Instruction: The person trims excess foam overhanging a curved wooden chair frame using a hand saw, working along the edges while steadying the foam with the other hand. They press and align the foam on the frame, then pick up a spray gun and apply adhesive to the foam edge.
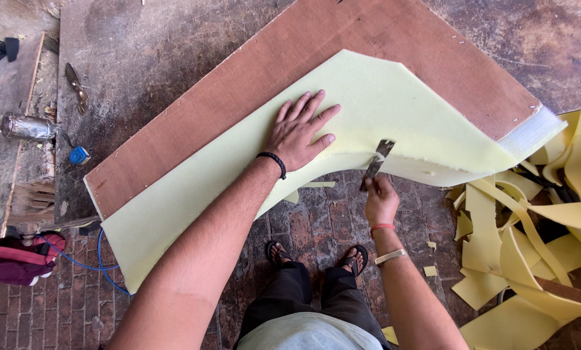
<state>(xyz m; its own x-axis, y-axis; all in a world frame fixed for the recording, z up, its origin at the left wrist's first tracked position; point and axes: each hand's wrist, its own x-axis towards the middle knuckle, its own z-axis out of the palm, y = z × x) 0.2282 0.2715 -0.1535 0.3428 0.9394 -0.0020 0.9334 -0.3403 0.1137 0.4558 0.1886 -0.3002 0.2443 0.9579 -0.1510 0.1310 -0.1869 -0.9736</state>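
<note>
The left hand (298,133) lies flat with fingers spread, pressing the pale yellow foam sheet (381,110) onto the brown plywood board (251,84) near the board's inner corner. The right hand (381,199) is curled tight around the handle of a blade (378,159), whose tip meets the foam's near edge just right of the pressing hand. To cut well, I judge the foam should stay pinned close to the blade, which should follow the board's edge. Foam offcuts (530,246) lie heaped on the brick floor (303,227) at right.
</note>
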